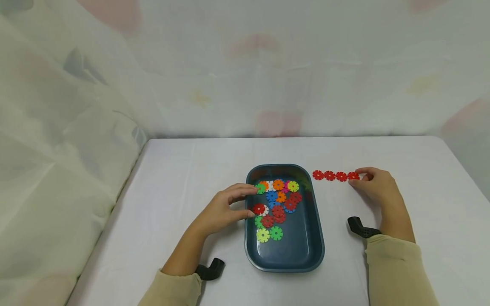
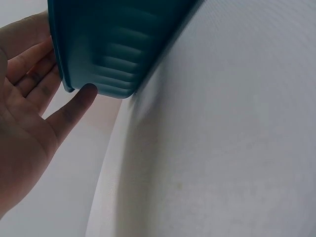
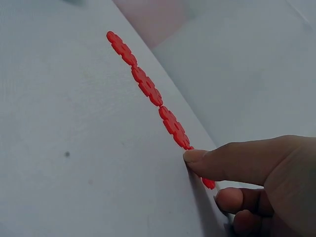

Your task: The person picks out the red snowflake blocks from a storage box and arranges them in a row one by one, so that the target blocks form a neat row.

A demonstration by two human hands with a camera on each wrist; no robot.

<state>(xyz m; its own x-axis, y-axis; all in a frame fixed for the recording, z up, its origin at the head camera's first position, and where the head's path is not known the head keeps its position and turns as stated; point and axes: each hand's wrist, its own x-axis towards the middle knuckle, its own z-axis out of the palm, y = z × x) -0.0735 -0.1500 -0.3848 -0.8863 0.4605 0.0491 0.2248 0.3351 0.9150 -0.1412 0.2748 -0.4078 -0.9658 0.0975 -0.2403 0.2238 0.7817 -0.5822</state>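
Note:
Four-in-line is how a row of red notched plastic discs [image 1: 329,175] lies on the white table, right of the tray. My right hand [image 1: 377,185] pinches the disc at the row's right end [image 3: 209,183] between thumb and fingers. In the right wrist view the other red discs [image 3: 146,86] stretch away from the thumb, edge to edge. My left hand [image 1: 228,205] rests at the left rim of a dark blue-green tray [image 1: 315,229], its fingers relaxed over the rim. From the left wrist view, one finger [image 2: 74,111] lies along the tray's outer wall [image 2: 116,54].
Inside the tray lie loose notched discs in green [image 1: 276,233], yellow [image 1: 293,186], orange [image 1: 278,184], blue [image 1: 272,196], red, white and pink, mostly toward its far and left parts. A patterned cloth [image 1: 252,85] hangs behind the table [image 1: 183,178]. Black wrist cameras [image 1: 210,269] sit on both wrists.

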